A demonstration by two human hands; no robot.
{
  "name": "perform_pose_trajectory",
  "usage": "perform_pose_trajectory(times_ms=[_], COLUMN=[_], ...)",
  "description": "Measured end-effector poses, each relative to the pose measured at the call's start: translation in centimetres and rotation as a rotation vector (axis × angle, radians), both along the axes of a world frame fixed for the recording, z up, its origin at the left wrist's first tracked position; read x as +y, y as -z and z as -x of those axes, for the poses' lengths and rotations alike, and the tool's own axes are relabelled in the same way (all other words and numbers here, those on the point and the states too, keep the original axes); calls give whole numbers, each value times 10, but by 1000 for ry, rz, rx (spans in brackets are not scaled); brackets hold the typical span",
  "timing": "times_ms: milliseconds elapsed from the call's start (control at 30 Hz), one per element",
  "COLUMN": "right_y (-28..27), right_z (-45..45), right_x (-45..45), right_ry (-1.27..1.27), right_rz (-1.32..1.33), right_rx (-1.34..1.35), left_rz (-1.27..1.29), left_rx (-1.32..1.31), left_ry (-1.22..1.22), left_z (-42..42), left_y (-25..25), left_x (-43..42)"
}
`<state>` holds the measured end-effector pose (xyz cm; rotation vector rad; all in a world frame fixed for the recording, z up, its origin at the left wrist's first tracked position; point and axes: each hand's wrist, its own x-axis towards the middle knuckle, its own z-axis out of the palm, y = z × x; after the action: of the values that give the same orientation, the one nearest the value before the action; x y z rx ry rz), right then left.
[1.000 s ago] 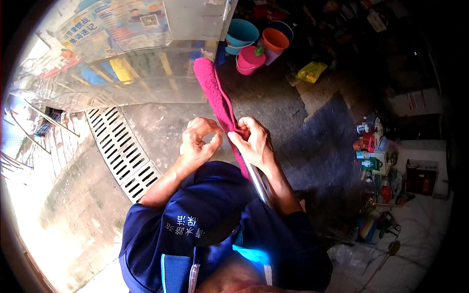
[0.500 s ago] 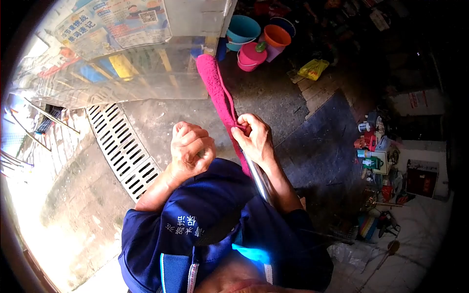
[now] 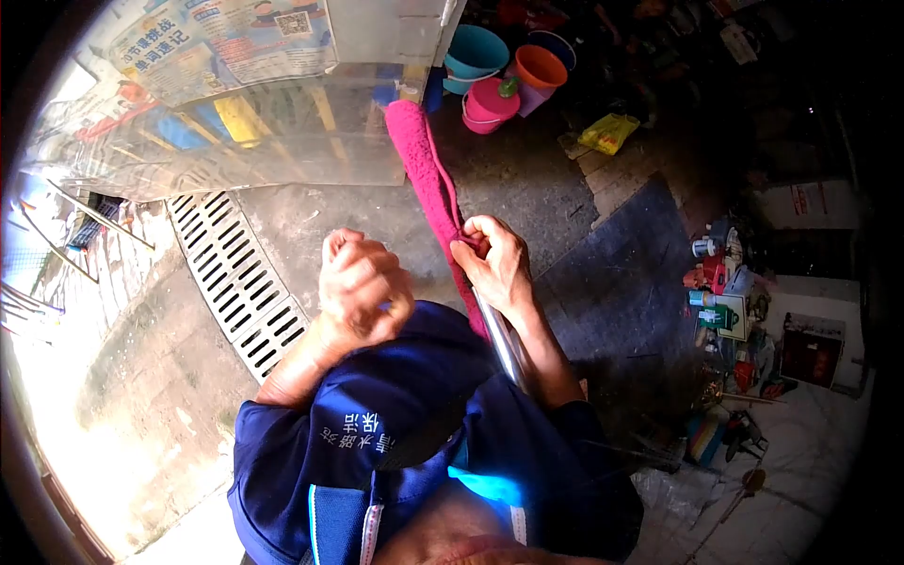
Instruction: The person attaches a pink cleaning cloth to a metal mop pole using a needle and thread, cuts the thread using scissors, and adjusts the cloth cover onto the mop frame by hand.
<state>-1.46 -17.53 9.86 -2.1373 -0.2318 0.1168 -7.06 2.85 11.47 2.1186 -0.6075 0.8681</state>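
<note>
A bright pink towel (image 3: pixel 421 155) is wrapped in a long roll around a shiny metal pole (image 3: pixel 501 347), which slants up and away from my body. My right hand (image 3: pixel 496 264) pinches the towel between thumb and fingertips, partway along the roll. A loose pink edge or strip runs along the roll's right side. To the left of the towel, apart from it, my left hand (image 3: pixel 363 290) is raised in a blurred fist. Whatever it may hold is hidden.
Ahead stand a blue bucket (image 3: pixel 474 56), a pink bucket (image 3: pixel 490 104) and an orange bucket (image 3: pixel 540 66). A yellow bag (image 3: pixel 608 134) lies on the floor. A panel with a poster (image 3: pixel 226 42) is at upper left, with a drain grate (image 3: pixel 233 273) below. Clutter (image 3: pixel 725 301) fills the right side.
My left hand has moved slightly up and left, still in a fist. My right hand keeps its pinch on the towel, and the view has shifted a little.
</note>
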Motion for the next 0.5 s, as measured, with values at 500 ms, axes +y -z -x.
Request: perform_pose_trajectory(times_ms=[500], right_y=[-26], right_z=[-2], right_x=[11], right_ry=[-299], right_rz=[12], right_rx=[-604], left_rz=[70], left_rx=[1], left_ry=[44], left_z=[-23], left_y=[-16], left_x=[2])
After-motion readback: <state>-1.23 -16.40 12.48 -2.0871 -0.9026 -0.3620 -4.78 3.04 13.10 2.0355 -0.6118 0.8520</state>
